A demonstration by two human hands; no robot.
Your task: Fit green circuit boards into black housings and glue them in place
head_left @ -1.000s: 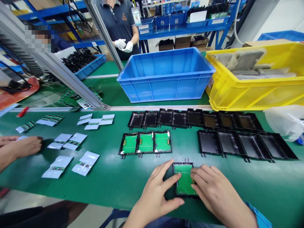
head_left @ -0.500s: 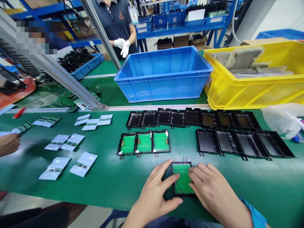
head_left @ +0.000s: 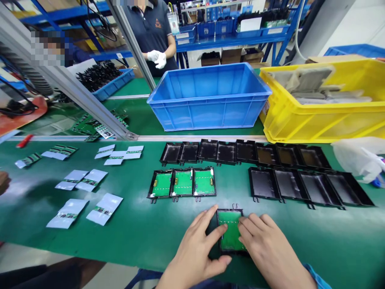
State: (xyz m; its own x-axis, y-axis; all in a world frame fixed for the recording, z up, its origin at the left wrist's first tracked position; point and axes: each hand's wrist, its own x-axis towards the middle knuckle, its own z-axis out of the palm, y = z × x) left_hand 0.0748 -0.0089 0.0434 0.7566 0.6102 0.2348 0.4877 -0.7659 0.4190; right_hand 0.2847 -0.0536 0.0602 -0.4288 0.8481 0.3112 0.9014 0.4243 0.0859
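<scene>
In front of me a green circuit board lies inside a shallow black plastic case on the table. My left hand steadies the case from the left: its forefinger is at the upper left corner, another fingertip rests on the board, and the thumb is by the lower edge. From the right, my right hand has its bent fingers pressed together on the board's right side, covering that edge. Just beyond, three black cases with green boards stand side by side.
Rows of black cases stand behind and to the right. Small boards on white pieces lie at left, near another person's hand. At the back are a blue bin, a yellow bin and a person with white gloves.
Both my hands stay on the case and board with only slight finger shifts. The other person's hand at the left has drawn back toward the edge. My view has tilted up slightly.
</scene>
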